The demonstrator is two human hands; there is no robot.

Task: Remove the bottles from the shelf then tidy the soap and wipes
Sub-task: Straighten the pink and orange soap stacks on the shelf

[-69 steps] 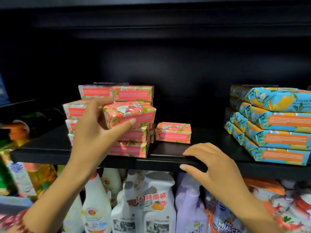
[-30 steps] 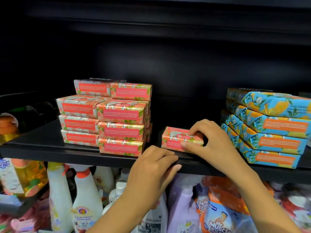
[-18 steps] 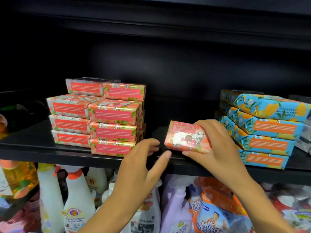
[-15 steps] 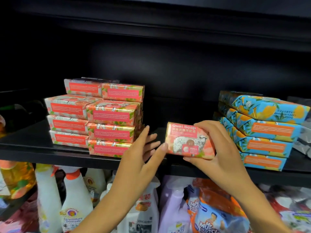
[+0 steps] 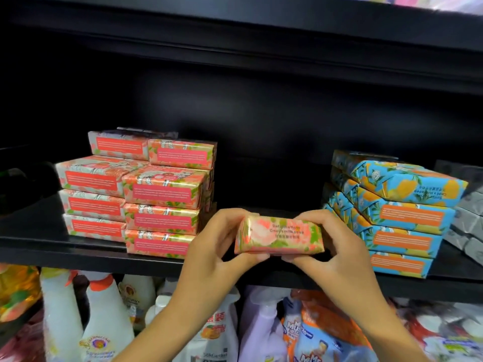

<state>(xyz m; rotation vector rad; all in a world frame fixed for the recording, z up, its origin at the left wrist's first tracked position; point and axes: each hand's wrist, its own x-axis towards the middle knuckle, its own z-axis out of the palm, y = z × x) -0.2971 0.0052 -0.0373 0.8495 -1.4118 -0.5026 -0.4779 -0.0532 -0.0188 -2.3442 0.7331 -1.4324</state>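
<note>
We hold one pink, foil-wrapped rectangular soap bar (image 5: 279,237) in both hands, lifted just off the front edge of the black metal shelf (image 5: 52,246), in the gap between the two stacks. Our left hand (image 5: 217,246) grips its left end, fingers curled over the top and thumb underneath. Our right hand (image 5: 332,246) pinches the right end in the same way. A long face with printed text looks towards us, slightly tilted.

To the left, the stack of matching pink soap bars (image 5: 146,194) stands on the shelf with its red label panels facing out. To the right stands the stack of blue-and-orange wrapped soap bars (image 5: 400,212), with grey packs (image 5: 467,220) just beside it, too blurred to identify. White spray bottles (image 5: 68,309) crowd the level below.

We judge the step in hand to be turning this loose bar so it matches the pink stack before we add it. To do that well, we should roll it until the red panel faces front, then carry it level to the pink side. We should set it down flat and flush with the bars beneath, releasing only once it sits square. The foil looks slippery, so a firm two-ended hold seems wise. A nudge against the pink stack could shift its upper rows.
</note>
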